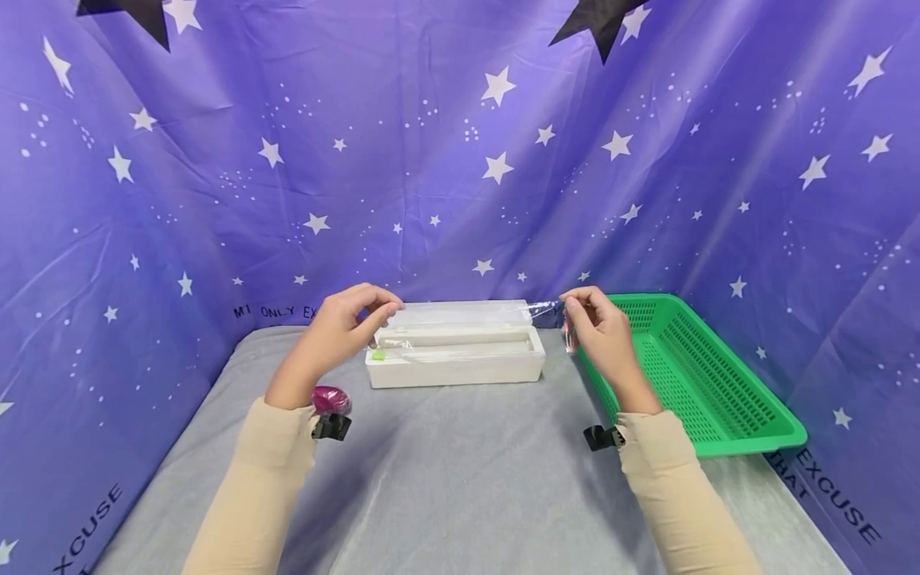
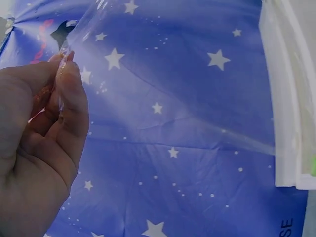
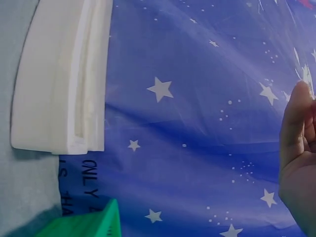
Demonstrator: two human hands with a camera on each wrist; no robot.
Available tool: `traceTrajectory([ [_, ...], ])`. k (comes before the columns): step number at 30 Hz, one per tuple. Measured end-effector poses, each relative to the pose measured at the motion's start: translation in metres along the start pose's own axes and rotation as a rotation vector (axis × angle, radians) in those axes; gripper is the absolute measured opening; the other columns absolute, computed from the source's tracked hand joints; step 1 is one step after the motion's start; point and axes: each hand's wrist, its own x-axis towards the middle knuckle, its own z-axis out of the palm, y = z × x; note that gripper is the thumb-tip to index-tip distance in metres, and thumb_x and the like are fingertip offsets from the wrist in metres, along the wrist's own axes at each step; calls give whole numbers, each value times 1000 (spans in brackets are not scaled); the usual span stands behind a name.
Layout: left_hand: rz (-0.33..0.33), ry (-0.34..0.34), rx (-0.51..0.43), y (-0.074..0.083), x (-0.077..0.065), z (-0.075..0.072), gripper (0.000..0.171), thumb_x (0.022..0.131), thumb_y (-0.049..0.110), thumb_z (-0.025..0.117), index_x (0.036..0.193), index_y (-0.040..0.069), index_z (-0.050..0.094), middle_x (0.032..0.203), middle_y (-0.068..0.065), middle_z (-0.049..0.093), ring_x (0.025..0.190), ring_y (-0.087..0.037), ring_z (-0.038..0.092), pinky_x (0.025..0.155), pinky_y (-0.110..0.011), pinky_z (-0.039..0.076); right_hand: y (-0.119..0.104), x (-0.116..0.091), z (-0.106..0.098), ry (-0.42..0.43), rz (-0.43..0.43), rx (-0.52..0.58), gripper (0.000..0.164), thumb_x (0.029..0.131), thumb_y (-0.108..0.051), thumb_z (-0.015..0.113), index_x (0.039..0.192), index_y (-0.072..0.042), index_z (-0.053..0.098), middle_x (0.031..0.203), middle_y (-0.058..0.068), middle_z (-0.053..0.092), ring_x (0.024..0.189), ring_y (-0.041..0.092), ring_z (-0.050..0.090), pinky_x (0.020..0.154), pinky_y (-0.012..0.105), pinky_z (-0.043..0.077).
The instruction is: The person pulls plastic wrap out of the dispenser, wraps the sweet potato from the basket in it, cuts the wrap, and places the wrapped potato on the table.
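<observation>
Clear cling film (image 1: 544,310) stretches between both hands, above and behind a long white cling film dispenser box (image 1: 456,373). My left hand (image 1: 339,335) pinches one corner of the film between thumb and fingers; the left wrist view shows the film (image 2: 91,27) running up from the fingertips. The opposite corner is pinched by my right hand (image 1: 605,331), with a crumpled bit of film hanging below those fingers. The box's translucent lid (image 1: 460,313) stands raised at the back. A small green piece (image 1: 378,354) sits at the box's left front edge.
A green perforated basket (image 1: 779,441) stands on the right, beside my right forearm. Near my left wrist lies a rounded purple thing (image 1: 332,398) with a glossy surface. Grey cloth (image 1: 460,479) covers the table, and a purple star-printed curtain (image 1: 402,176) surrounds it.
</observation>
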Motion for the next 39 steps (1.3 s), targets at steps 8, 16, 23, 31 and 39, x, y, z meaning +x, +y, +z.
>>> traceTrajectory([
  [8, -13, -39, -4, -9, -11, 10, 11, 100, 15, 64, 107, 12, 73, 86, 3, 62, 67, -10, 60, 53, -26, 54, 39, -6, 4, -9, 41, -4, 18, 104, -8, 54, 112, 5, 63, 75, 27, 60, 44, 24, 52, 40, 32, 49],
  [16, -127, -118, -94, -11, -19, 20, 11, 101, 18, 63, 107, 17, 72, 85, -2, 61, 63, -16, 59, 44, -30, 53, 66, -15, 8, -41, 78, 14, 18, 104, -21, 57, 110, -6, 65, 76, 17, 61, 53, 21, 57, 39, 36, 49],
  [23, -144, -158, -67, -22, -34, 32, 12, 101, 21, 63, 107, 17, 72, 85, -1, 63, 69, -20, 62, 51, -29, 55, 74, -25, 10, -106, 79, -15, 16, 103, -12, 57, 110, -1, 65, 79, 16, 63, 66, 24, 63, 53, 35, 57],
  [31, -134, -209, -43, -39, -57, 46, 11, 100, 20, 64, 103, 18, 74, 86, 2, 66, 77, -10, 60, 69, -29, 55, 59, -41, 8, -165, 113, -122, 12, 100, -4, 59, 101, 6, 66, 89, 21, 69, 76, 19, 66, 69, 28, 57],
  [39, -145, -319, -91, -51, -76, 59, 10, 101, 21, 63, 103, 18, 73, 89, 13, 65, 77, -8, 59, 73, -29, 56, 90, -56, 1, -270, 131, -170, 6, 98, -9, 64, 96, -8, 70, 92, 3, 70, 86, 13, 65, 75, 27, 54],
])
